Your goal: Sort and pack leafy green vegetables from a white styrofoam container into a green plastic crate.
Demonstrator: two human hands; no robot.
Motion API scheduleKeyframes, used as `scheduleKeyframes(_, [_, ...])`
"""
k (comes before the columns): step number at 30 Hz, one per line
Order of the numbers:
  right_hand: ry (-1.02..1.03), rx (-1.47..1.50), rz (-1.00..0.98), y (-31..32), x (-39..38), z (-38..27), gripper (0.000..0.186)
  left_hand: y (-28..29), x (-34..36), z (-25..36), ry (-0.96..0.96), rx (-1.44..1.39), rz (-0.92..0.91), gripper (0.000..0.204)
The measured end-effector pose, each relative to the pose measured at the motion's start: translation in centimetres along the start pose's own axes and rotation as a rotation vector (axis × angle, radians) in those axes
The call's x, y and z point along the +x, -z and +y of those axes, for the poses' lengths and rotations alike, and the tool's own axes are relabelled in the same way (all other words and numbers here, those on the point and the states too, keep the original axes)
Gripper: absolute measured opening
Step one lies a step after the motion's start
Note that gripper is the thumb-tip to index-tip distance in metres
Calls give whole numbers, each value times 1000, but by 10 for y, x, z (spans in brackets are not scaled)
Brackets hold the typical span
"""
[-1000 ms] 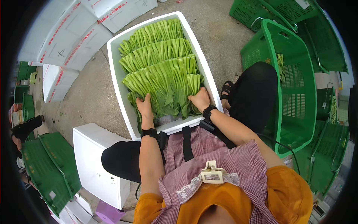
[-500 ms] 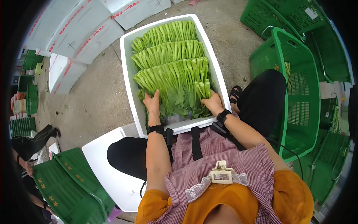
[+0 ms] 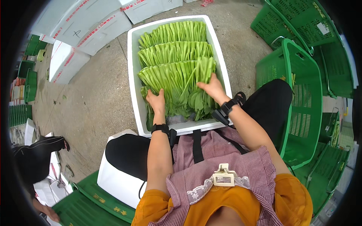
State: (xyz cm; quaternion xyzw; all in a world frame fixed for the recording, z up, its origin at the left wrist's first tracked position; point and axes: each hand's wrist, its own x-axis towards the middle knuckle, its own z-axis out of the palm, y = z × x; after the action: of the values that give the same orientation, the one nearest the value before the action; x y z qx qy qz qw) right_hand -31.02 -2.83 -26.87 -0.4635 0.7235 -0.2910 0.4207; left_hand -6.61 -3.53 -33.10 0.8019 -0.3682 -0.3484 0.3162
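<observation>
In the middle of the frame, the leafy stalks (image 3: 169,77) run from bright yellow-green stems to deeper green leaves, inside a plain white foam box (image 3: 132,75). The stacked boxes (image 3: 66,26) at upper left are white with red printed bands. The basket (image 3: 272,62) at right is vivid green; the crate (image 3: 81,207) at lower left is darker green with yellow markings. At lower centre, a fine red-and-white checked apron (image 3: 188,173) with white floral lace (image 3: 200,191) covers an orange shirt (image 3: 222,199), above black trousers (image 3: 271,98). The floor (image 3: 102,83) is mottled grey-brown.
</observation>
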Motion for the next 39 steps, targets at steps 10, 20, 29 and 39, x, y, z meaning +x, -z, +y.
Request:
scheduleKeyframes(10, [75, -261, 132, -20, -14, 50, 96, 9, 3, 3, -150, 60, -18, 74])
scheduleKeyframes(20, [-61, 287, 36, -42, 1, 80, 85, 14, 74, 34, 2, -400, -74, 69])
scheduleKeyframes(29, [-29, 213, 112, -37, 3, 48, 75, 27, 70, 58, 100, -441, -312, 62])
scheduleKeyframes(39, [83, -55, 129, -39, 14, 58, 77, 22, 65, 38, -44, -429, -315, 70])
